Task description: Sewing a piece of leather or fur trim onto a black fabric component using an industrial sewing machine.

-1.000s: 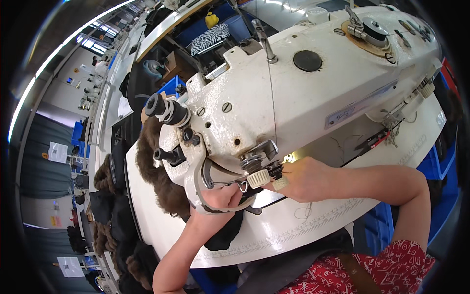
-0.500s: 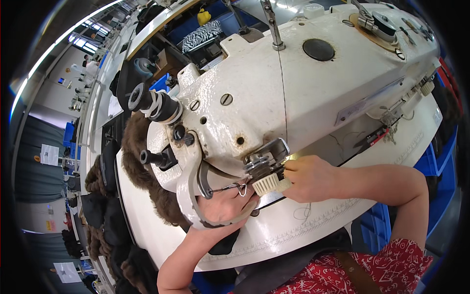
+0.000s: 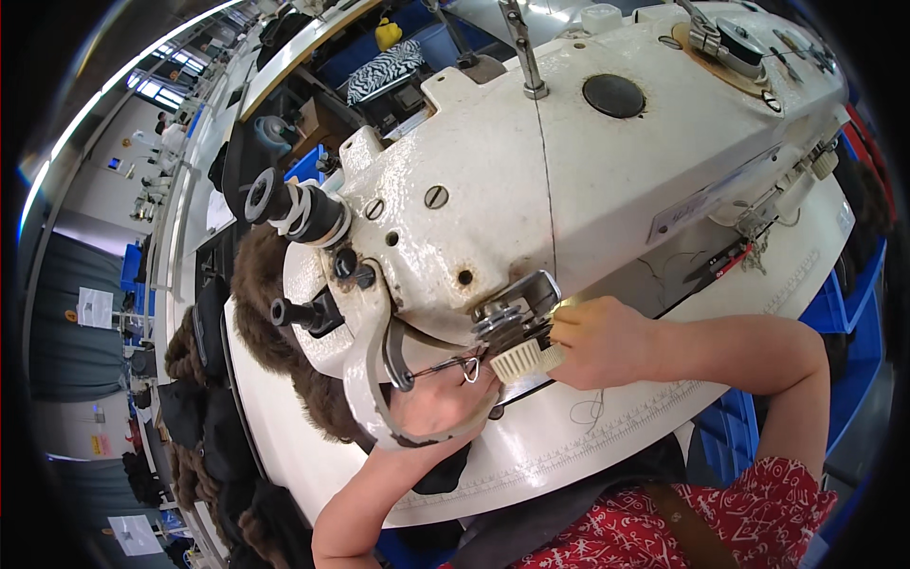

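Observation:
A white industrial sewing machine [image 3: 493,209] spans the view, its needle area hidden by its own head. My left hand [image 3: 438,400] lies low under the head, behind the curved white lever guard [image 3: 365,375]. Its fingers are covered by the guard and the cream tension knob [image 3: 517,361]. To the right of that knob, my right hand [image 3: 602,343] is closed, fingers curled; what they pinch, if anything, is hidden. Brown fur [image 3: 254,284] hangs around the machine's left side. Black fabric [image 3: 444,471] shows below my left wrist. A thread [image 3: 546,180] runs down to the tension unit.
Red-handled snips [image 3: 725,265] lie on the white table [image 3: 569,446], right of the machine. A loose thread end [image 3: 588,412] curls near the printed ruler scale. Blue bins [image 3: 858,332] stand at the right. Dark and brown fur pieces [image 3: 213,427] are heaped at the left.
My left forearm has shifted slightly to the right, its hand still under the head. My right hand stays almost in place. The view has moved a little.

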Tool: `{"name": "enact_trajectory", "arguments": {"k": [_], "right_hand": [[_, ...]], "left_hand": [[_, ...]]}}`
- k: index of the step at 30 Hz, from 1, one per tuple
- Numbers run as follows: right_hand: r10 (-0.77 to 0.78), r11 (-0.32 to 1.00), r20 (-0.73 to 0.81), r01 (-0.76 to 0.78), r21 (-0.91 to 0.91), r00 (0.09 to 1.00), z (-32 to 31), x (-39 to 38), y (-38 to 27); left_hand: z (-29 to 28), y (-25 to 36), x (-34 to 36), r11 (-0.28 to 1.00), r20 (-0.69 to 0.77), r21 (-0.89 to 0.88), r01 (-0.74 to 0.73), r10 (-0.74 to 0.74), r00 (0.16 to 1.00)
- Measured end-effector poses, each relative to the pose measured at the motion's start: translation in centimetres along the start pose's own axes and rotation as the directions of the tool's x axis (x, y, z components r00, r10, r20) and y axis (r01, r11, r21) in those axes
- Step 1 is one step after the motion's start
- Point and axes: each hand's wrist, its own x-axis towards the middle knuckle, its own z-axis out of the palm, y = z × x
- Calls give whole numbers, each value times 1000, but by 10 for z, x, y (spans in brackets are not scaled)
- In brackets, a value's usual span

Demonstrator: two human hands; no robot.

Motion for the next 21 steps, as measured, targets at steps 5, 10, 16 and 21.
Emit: {"name": "enact_trajectory", "arguments": {"k": [5,10,16,21], "right_hand": [[238,968,-29,-235,90,971,-1,3,2],[203,979,35,-204,27,979,-4,8,2],[159,987,94,-158,-25,983,-6,10,2],[173,984,91,-168,-54,981,-5,9,4]], "left_hand": [[0,1,0,1000,-42,-20,-3,2,999],[-3,2,1,999,0,-33,8,-8,1000],[-2,5,6,1000,-30,-7,8,-8,1000],[0,8,14,1000,-85,12,-4,6,996]]}}
